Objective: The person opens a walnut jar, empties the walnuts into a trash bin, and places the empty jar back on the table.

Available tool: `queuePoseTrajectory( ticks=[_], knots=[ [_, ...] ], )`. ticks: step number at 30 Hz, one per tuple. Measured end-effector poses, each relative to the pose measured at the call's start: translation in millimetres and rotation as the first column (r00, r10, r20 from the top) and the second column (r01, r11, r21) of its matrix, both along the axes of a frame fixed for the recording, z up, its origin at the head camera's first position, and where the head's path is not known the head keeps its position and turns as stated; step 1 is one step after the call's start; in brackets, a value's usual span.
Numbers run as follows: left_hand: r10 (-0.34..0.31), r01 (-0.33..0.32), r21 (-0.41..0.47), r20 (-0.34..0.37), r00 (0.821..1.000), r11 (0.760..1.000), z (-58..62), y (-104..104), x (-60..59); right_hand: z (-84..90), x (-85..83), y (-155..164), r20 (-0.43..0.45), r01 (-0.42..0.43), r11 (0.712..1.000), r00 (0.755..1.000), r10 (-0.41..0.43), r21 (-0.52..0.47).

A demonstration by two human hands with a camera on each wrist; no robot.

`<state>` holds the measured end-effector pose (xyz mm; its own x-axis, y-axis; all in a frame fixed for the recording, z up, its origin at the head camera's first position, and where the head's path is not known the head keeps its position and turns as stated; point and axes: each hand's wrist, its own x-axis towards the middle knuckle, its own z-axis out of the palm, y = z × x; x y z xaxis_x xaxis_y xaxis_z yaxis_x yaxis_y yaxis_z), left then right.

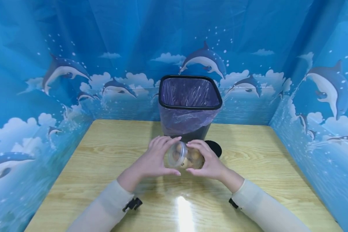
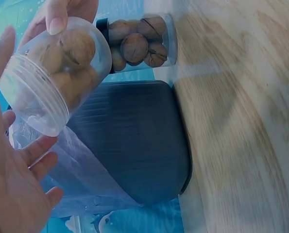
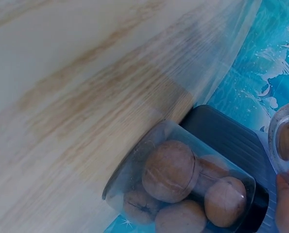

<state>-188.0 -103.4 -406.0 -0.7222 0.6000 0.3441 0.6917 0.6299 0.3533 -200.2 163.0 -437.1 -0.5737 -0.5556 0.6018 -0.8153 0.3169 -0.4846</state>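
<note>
My right hand (image 1: 207, 161) grips the body of a clear plastic jar (image 1: 195, 158), which lies tilted above the table with its ridged neck (image 2: 37, 97) toward the left. Inside are several round brown walnuts (image 2: 76, 48). Around the neck end my left hand (image 1: 153, 158) is spread, its fingers loosely bent; in the left wrist view its fingertips reach the rim. A second clear jar (image 3: 149, 131) with a black lid (image 1: 213, 148) stands behind the right hand and also holds walnuts (image 3: 168, 170).
Just beyond the hands stands a dark bin (image 2: 134, 141) with a black rim (image 1: 191, 108) and a purple plastic liner (image 1: 188, 120). The wooden table (image 1: 110, 145) is bordered at the back and sides by a blue dolphin-print curtain (image 1: 127, 38).
</note>
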Motion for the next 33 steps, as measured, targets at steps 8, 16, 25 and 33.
queuePoseTrajectory(
  ticks=[8,16,25,33],
  knots=[
    [-0.054,0.053,-0.031,-0.009,0.999,0.998,0.5,-3.8,-1.7,0.6,1.1,0.4,0.004,-0.013,1.0,1.0,0.013,0.016],
    [-0.072,0.072,-0.024,-0.033,0.997,0.997,-0.1,-5.0,-4.4,-0.7,0.6,0.9,-0.001,-0.005,1.0,1.0,0.005,0.023],
    [-0.057,0.056,-0.024,-0.046,0.997,0.998,-0.1,-4.2,-4.8,-0.8,1.3,0.0,-0.016,-0.009,1.0,1.0,0.01,0.02],
    [-0.011,0.009,-0.041,-0.034,0.999,0.999,1.2,-2.2,-2.2,-0.5,1.6,0.0,0.001,-0.011,1.0,1.0,0.011,0.021]
  ],
)
